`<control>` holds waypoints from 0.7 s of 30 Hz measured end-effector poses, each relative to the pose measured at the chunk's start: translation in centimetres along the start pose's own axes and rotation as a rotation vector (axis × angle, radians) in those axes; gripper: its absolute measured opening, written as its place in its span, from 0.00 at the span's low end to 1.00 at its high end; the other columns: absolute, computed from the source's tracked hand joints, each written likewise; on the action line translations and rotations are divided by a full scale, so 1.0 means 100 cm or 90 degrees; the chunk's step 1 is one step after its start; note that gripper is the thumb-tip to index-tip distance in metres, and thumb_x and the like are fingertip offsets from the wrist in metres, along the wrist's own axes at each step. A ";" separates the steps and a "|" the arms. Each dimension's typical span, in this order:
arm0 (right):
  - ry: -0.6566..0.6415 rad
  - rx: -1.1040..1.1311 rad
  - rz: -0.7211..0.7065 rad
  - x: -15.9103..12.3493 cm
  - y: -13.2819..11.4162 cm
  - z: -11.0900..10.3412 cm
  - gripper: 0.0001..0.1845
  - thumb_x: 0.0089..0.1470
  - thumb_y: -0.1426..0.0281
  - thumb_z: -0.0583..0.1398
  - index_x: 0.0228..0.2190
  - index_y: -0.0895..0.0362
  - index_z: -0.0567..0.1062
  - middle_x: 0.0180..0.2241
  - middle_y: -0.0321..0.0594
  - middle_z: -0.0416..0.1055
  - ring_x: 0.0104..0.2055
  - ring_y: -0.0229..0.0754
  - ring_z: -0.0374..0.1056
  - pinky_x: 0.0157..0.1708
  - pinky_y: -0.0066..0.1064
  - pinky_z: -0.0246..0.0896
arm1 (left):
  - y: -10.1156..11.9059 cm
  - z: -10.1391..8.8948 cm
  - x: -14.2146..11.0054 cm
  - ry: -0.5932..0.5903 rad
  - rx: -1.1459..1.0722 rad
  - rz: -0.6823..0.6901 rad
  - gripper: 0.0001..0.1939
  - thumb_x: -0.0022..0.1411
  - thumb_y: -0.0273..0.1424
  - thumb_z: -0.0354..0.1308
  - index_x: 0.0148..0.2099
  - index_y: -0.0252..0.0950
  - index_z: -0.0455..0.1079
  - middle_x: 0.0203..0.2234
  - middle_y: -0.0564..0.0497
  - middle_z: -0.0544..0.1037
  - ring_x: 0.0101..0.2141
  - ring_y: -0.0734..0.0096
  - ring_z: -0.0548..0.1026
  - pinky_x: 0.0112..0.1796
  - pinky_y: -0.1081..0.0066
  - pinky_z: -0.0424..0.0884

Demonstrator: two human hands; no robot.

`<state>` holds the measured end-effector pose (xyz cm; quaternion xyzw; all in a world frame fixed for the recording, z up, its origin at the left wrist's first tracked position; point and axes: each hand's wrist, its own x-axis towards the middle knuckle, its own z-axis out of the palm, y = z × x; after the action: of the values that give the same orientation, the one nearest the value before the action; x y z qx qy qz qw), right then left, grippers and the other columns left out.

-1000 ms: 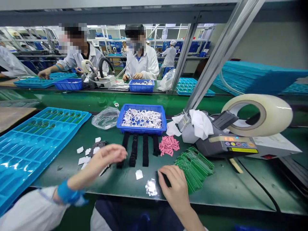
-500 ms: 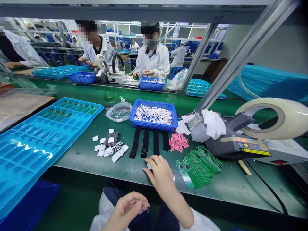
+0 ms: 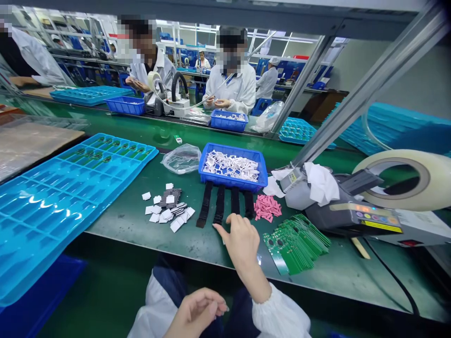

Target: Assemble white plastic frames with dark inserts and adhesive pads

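My right hand [image 3: 243, 239] reaches over the near ends of the black strips [image 3: 219, 206], thumb and index finger apart. Its thumb tip is by one strip's end; the other fingers curl under, partly hidden. A pale sliver [image 3: 224, 242] shows below the thumb, too little to name. Low in front of the bench edge, my left hand [image 3: 200, 310] is loosely closed, thumb against the fingers, with nothing visible in it. White square pieces [image 3: 165, 216] lie heaped to the left. Pink strips [image 3: 268, 208] and fanned green circuit boards [image 3: 299, 244] lie to the right.
Behind the strips stands a blue bin [image 3: 232, 180] of white plastic parts, beside a plastic bag [image 3: 181, 158]. A large blue tray [image 3: 45, 202] covers the left side. A tape dispenser [image 3: 352, 211] stands right, below a slanted metal post [image 3: 355, 94]. Co-workers sit opposite.
My right hand has moved forward, farther over the black strips; the white piece seen at its thumb is now mostly hidden. My left hand stays loosely closed. The view has shifted slightly.
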<state>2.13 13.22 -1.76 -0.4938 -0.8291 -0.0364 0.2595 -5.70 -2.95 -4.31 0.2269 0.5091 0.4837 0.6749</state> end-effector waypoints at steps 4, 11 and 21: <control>-0.018 0.012 -0.027 0.002 0.006 0.001 0.15 0.53 0.59 0.62 0.22 0.55 0.70 0.23 0.36 0.68 0.29 0.42 0.62 0.28 0.32 0.48 | -0.007 0.001 0.001 -0.014 0.000 -0.004 0.20 0.50 0.48 0.62 0.34 0.34 0.75 0.30 0.45 0.81 0.33 0.68 0.76 0.38 0.68 0.68; -0.008 0.052 0.009 0.001 0.026 -0.014 0.27 0.56 0.46 0.50 0.24 0.55 0.71 0.21 0.36 0.66 0.27 0.40 0.62 0.25 0.30 0.48 | -0.005 0.000 -0.001 -0.021 -0.003 0.009 0.20 0.51 0.47 0.61 0.34 0.34 0.75 0.30 0.47 0.81 0.33 0.69 0.75 0.40 0.68 0.68; -0.024 0.054 0.142 0.001 0.090 -0.023 0.37 0.48 0.36 0.44 0.27 0.55 0.71 0.23 0.38 0.68 0.27 0.42 0.66 0.21 0.27 0.46 | -0.004 0.009 0.000 -0.043 0.035 -0.005 0.20 0.53 0.48 0.60 0.34 0.34 0.75 0.30 0.46 0.81 0.33 0.69 0.75 0.40 0.68 0.68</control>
<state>10.52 17.20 -1.50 -0.5721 -0.7746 0.0367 0.2671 -4.75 -2.95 -4.31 0.2596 0.4995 0.4592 0.6872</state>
